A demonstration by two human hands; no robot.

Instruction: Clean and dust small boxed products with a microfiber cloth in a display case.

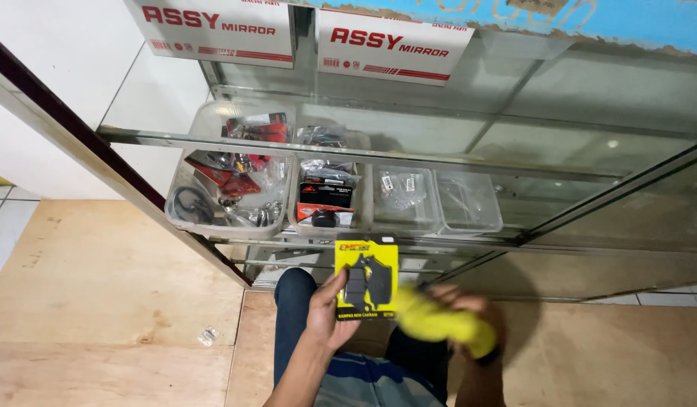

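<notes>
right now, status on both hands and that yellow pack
Left hand holds yellow blister pack upright. Right hand grips yellow cloth, blurred. Nothing in between.

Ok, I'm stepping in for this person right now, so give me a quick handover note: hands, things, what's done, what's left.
Left hand: holds a yellow blister pack upright in front of the glass cabinet.
Right hand: grips a yellow cloth, blurred, against the pack's right edge.
Clear bins of packaged parts sit on the cabinet shelf.
Done: pack is out and in hand.
Left: whether the pack is clean cannot be told; it is not on a shelf.
</notes>
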